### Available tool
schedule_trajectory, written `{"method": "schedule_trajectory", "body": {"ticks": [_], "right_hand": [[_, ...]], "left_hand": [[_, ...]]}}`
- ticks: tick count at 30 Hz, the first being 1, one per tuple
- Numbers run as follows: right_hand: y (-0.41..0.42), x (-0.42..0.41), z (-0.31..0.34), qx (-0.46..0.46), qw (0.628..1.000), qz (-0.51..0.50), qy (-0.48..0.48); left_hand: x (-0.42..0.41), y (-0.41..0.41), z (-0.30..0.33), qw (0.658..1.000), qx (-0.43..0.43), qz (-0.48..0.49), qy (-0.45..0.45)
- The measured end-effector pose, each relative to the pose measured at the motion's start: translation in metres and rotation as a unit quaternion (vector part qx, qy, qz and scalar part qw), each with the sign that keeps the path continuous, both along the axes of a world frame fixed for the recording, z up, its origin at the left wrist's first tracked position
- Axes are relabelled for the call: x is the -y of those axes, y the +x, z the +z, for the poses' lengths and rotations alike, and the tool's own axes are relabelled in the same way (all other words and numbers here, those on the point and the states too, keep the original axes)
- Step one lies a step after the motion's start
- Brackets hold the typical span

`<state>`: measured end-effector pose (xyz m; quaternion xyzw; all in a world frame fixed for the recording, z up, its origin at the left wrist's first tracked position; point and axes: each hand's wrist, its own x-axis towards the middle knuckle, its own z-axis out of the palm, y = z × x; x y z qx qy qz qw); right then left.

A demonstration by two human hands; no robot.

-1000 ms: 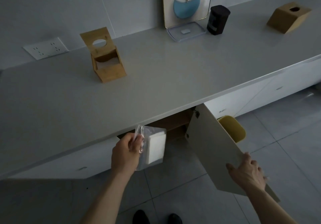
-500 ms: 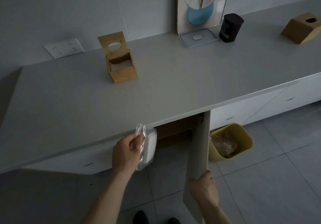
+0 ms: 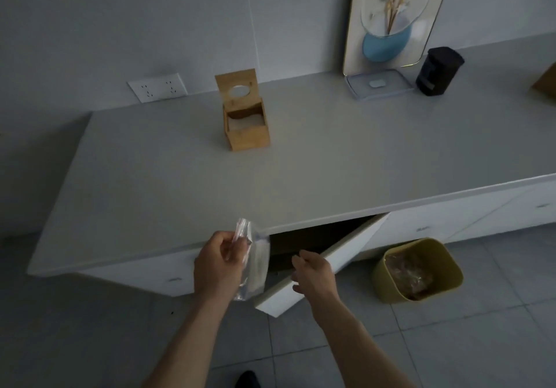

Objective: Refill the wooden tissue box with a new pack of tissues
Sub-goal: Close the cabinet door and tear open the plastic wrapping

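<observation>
A wooden tissue box [image 3: 247,131] stands on the grey counter [image 3: 331,161], its lid with a round hole flipped up and some white tissue inside. My left hand [image 3: 218,262] grips the top of a clear plastic tissue pack [image 3: 255,264], which hangs just below the counter's front edge. My right hand [image 3: 314,273] rests against the edge of the white cabinet door [image 3: 337,264], fingers spread, holding nothing.
A yellow bin [image 3: 418,270] with a plastic liner stands on the tiled floor at the right. On the counter's far side are a picture board [image 3: 391,14], a clear tray [image 3: 377,83] and a dark canister [image 3: 439,71]. A wall socket [image 3: 157,87] is at the left.
The cabinet door has swung from wide open to nearly shut, pushed by my right hand. My left hand still holds the tissue pack. The view has shifted left.
</observation>
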<state>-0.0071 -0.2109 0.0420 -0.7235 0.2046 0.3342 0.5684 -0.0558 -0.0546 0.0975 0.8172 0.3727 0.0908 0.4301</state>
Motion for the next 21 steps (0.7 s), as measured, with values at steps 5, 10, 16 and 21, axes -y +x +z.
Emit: {"method": "schedule_trajectory", "body": {"ticks": [5,10,16,21], "right_hand": [[0.018,-0.011,0.038,0.072,0.997,0.03,0.007],[0.039,-0.025,0.075,0.111,0.992,0.053,0.03],[0.065,-0.06,0.117,0.156,0.983,0.084,0.05],[0.091,-0.097,0.137,0.199,0.974,0.096,0.055]], "left_hand": [[0.002,0.011,0.018,0.997,0.031,0.02,-0.061],[-0.001,0.026,0.045,0.993,0.06,0.035,-0.1],[-0.016,0.053,0.079,0.979,0.099,0.072,-0.163],[-0.043,0.084,0.097,0.96,0.1,0.054,-0.257]]}}
